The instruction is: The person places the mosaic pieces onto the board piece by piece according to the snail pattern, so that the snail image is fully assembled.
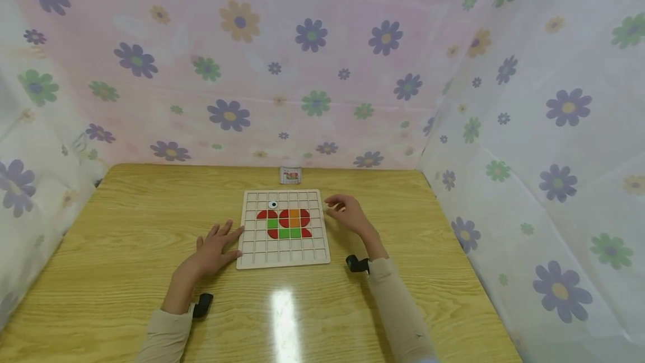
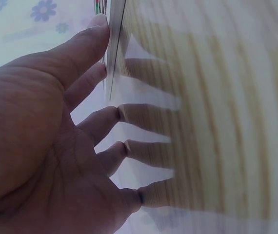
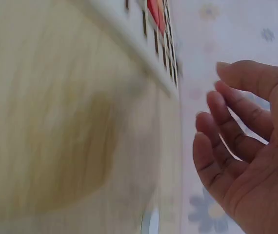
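Note:
A square wooden grid board [image 1: 252,259] lies on the table, with red, green and orange pieces [image 1: 294,218] set in its middle cells. Just above them sits a round white piece with a black dot [image 1: 273,204], like an eye. My left hand [image 1: 210,252] is spread at the board's left side, thumb and index finger at its edge. In the left wrist view the other fingertips [image 2: 125,146] rest on the tabletop. Beside the board's upper right corner, my right hand [image 1: 347,214] is raised over the table, its fingers loosely bent and nothing between them.
Behind the board lies a small picture card [image 1: 290,176] near the far edge of the wooden table [image 1: 151,206]. Flower-printed sheets [image 1: 272,83] hang behind and at both sides. A black wrist device [image 1: 357,264] shows at my right cuff.

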Demonstrator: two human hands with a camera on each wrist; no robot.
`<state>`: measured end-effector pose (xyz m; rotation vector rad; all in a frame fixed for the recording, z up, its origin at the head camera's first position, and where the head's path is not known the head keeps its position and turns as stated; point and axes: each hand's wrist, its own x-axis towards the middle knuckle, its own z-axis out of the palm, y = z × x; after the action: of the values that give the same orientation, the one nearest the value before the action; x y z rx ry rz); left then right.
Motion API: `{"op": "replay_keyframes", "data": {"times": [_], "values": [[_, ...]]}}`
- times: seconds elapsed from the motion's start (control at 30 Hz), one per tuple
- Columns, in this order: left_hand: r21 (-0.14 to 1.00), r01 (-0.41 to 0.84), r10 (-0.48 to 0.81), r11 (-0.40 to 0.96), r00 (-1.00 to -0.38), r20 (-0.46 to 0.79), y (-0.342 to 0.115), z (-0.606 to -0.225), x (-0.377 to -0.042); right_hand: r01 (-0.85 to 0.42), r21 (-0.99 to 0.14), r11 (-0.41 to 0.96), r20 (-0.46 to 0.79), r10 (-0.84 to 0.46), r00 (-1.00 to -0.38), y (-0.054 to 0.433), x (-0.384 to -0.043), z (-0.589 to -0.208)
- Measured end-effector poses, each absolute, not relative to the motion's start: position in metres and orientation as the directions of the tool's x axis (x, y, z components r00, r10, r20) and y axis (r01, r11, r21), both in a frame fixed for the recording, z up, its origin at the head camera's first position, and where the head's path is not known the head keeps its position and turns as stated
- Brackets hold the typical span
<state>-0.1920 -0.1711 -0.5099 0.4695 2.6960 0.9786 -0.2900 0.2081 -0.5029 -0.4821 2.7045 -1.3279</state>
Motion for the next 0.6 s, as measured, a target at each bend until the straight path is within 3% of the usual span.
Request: {"op": "replay_keyframes", "data": {"times": [0.27,0.43,0.6], "values": [[0.655,0.223,0.381,0.722,-0.919,-0.107,-0.172,-0.511,-0.192,-0.035,-0.700,0.713,-0.030,-0.079,-0.996,0.253,-0.261,-0.498],[0.656,0.226,0.380,0.720,-0.919,-0.101,-0.173,-0.510,-0.193,-0.026,-0.635,0.772,-0.092,-0.109,-0.990,0.265,-0.257,-0.502],[0.668,0.220,0.380,0.711,-0.919,-0.102,-0.173,-0.513,-0.192,-0.023,-0.652,0.758,-0.087,-0.105,-0.991,0.269,-0.255,-0.512]]}}
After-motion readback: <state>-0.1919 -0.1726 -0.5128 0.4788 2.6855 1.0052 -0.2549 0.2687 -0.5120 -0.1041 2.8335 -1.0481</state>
